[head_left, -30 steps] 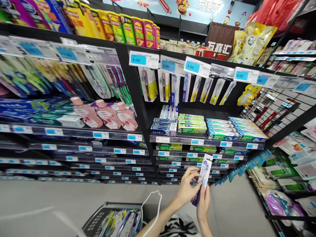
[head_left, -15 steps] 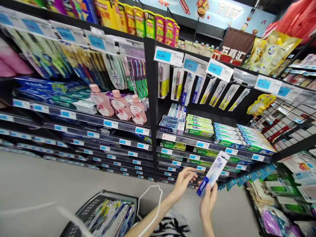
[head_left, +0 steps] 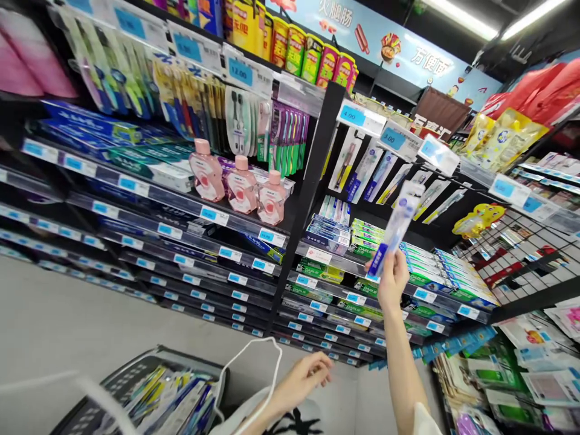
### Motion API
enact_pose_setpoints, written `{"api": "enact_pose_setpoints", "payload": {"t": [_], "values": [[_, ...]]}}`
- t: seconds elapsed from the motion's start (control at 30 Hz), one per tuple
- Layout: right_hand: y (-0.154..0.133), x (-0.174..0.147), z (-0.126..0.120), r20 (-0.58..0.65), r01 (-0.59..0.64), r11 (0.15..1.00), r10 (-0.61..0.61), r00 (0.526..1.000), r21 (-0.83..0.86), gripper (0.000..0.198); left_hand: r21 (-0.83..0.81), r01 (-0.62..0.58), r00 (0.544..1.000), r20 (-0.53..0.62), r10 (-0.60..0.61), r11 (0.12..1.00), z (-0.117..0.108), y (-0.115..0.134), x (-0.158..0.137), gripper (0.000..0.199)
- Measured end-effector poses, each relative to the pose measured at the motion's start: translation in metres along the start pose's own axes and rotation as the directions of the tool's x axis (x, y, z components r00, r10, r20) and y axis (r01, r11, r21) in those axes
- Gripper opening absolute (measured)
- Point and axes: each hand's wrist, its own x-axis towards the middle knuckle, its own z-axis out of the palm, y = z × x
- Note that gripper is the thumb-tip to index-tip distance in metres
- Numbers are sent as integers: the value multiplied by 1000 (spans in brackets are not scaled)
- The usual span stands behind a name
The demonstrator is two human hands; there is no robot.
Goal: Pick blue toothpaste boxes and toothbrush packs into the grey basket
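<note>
My right hand (head_left: pixel 392 283) is raised in front of the shelves, fingers closed round the lower end of a packaged toothbrush (head_left: pixel 399 220). The pack is clear and white with a dark blue end and tilts up to the right. Behind it, more packaged toothbrushes (head_left: pixel 365 172) hang from hooks under price tags. Lower down, my left hand (head_left: pixel 304 377) hovers over the floor, its fingers loosely bent and apart, with nothing in it. Left of that hand stands a dark basket (head_left: pixel 156 351) with many packaged toothbrushes inside.
Toothpaste boxes (head_left: pixel 428 266) line the shelf below the hooks. Pink bottles (head_left: pixel 242 187) stand on the left shelf, beyond a black upright post (head_left: pixel 312 199). A wire grid (head_left: pixel 539 248) and hanging packs flank the right side. A white cable (head_left: pixel 276 374) loops near my left arm.
My right hand has lifted the packaged toothbrush up towards the hanging row. My left hand has drawn away from it, down and to the left. The view has shifted.
</note>
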Motion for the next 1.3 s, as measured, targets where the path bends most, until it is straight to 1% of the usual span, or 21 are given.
{"api": "enact_pose_setpoints", "payload": {"t": [0.07, 0.17, 0.27, 0.33, 0.47, 0.53, 0.7, 0.83, 0.9, 1.0, 1.13, 1.23, 1.3], "values": [[-13, 16, 21, 73, -2, 1000, 0, 997, 20, 43, -6, -12, 1000, -28, 12, 1000, -11, -2, -7, 30], [-26, 32, 46, 106, 22, 998, -27, 994, 50, 45, -17, -35, 997, -73, 33, 999, -28, -7, -16, 38], [-31, 40, 65, 145, 63, 996, -72, 987, 67, 44, -21, -37, 992, -120, 34, 999, -47, -6, -28, 41], [-31, 45, 76, 130, 73, 994, -84, 988, 85, 45, -18, -37, 988, -153, 34, 999, -59, -2, -37, 40], [-26, 54, 92, 38, 106, 989, -110, 993, 106, 46, -17, -36, 985, -171, 32, 999, -81, 7, -55, 39], [-22, 54, 96, 22, 111, 988, -114, 993, 106, 47, -21, -18, 985, -173, 14, 1000, -90, 7, -63, 39], [-21, 41, 99, 21, 66, 994, -68, 997, 92, 49, -40, 14, 989, -149, -20, 999, -103, -3, -76, 40], [-24, 37, 102, -6, 75, 995, -75, 997, 69, 46, -50, 3, 996, -93, -8, 999, -107, -10, -77, 36], [-26, 40, 102, 4, 98, 993, -98, 995, 62, 44, -54, -15, 997, -81, 10, 998, -110, -11, -75, 35], [-31, 46, 102, 11, 136, 990, -136, 991, 25, 43, -61, -34, 995, -101, 27, 998, -114, -10, -71, 35], [-39, 46, 101, -22, 156, 987, -157, 987, -35, 43, -73, -51, 992, -123, 42, 996, -118, -7, -70, 37], [-42, 43, 99, -45, 162, 987, -162, 986, -2, 41, -70, -50, 993, -106, 42, 996, -119, -9, -74, 37], [-41, 43, 97, -31, 150, 989, -149, 988, 22, 40, -65, -38, 995, -96, 32, 997, -119, -12, -78, 37]]}}
